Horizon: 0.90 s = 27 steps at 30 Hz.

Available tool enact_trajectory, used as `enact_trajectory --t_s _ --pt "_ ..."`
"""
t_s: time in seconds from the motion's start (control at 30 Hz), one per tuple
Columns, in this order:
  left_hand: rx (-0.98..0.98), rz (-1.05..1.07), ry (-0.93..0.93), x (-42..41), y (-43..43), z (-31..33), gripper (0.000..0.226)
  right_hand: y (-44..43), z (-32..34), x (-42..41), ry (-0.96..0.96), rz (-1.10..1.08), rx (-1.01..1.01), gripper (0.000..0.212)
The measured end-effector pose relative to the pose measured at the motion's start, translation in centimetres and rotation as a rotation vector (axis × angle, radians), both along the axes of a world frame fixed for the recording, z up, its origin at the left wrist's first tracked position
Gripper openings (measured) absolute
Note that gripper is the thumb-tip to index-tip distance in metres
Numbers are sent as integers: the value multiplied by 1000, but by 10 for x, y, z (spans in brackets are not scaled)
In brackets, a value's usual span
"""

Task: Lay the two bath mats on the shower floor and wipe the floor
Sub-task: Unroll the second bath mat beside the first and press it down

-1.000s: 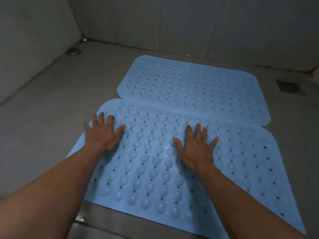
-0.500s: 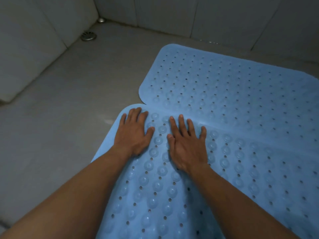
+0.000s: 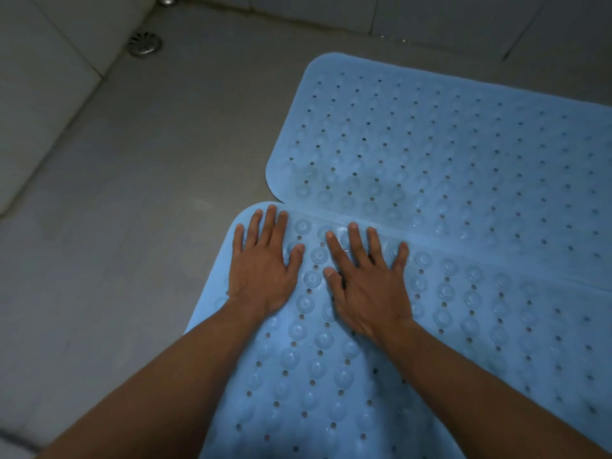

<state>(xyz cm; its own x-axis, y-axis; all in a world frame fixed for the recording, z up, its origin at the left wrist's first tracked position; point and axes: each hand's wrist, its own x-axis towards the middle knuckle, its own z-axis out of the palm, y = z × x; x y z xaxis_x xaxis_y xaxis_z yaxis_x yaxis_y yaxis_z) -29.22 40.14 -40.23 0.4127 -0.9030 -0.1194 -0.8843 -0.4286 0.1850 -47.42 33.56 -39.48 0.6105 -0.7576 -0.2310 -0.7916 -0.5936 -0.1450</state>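
Left of my fingers [image 3: 270, 223] spreads a dull grey shower floor [image 3: 132, 193], dimly lit. Well beyond them to the left a round metal drain [image 3: 144, 44] sits near the corner where the pale tiled left wall [image 3: 39, 77] meets the far wall [image 3: 430, 14].

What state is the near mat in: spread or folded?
Spread. The near mat lies flat on the floor, left hand and right hand pressed palm-down on it; its near end is out of frame.

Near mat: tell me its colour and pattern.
Near mat: light blue, with rows of round bumps and small holes. Head view.
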Motion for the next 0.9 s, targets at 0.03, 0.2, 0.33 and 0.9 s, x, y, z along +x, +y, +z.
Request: enact_trajectory --t_s 0.03,0.2,0.33,0.9 --pt "6 -2 -3 -1 -1 0 69 0 0 0 0 -2 2 60" --pt "-7 -2 -68 -4 1 0 71 5 -1 -1 -46 -29 -25 61" --pt "19 -27 -85 -1 2 -4 79 4 -4 -3 -89 -35 -26 62" --pt "148 4 -147 -57 -16 30 75 -12 29 -123 -386 -220 90 66"
